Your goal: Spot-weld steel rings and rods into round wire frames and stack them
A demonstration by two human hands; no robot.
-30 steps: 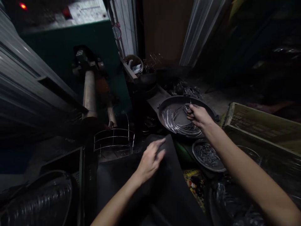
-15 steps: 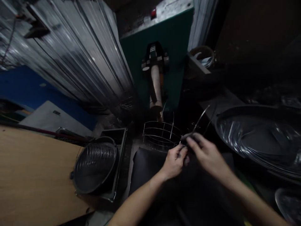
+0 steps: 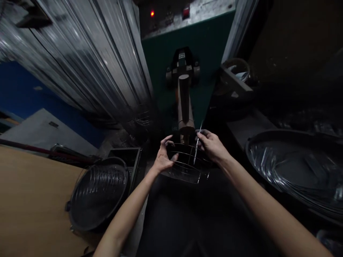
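A curved wire frame [image 3: 184, 173] of thin metal bars sits below the thick cylindrical arm [image 3: 185, 103] of a green machine [image 3: 158, 53]. My left hand [image 3: 164, 157] is at the frame's left side, its thumb and fingers apart in a C shape around the wire ends; whether it touches them is hard to see in the dark. My right hand [image 3: 211, 144] pinches a short, straight metal wire [image 3: 196, 151] between thumb and fingers. That wire stands nearly upright across the frame's right part, just right of the arm's lower end.
A black tub [image 3: 98, 210] with wire rings stands at left, beside a wooden board [image 3: 32, 192]. At right, a wide black basin [image 3: 284, 160] holds bent wires. A red light [image 3: 152, 13] glows on the machine's top. Corrugated metal sheet [image 3: 107, 46] rises behind at left.
My hands, together around a wire before, have separated. The left moved left to the frame's side and opened; the right moved up and left with the wire to the frame. The view shifted slightly.
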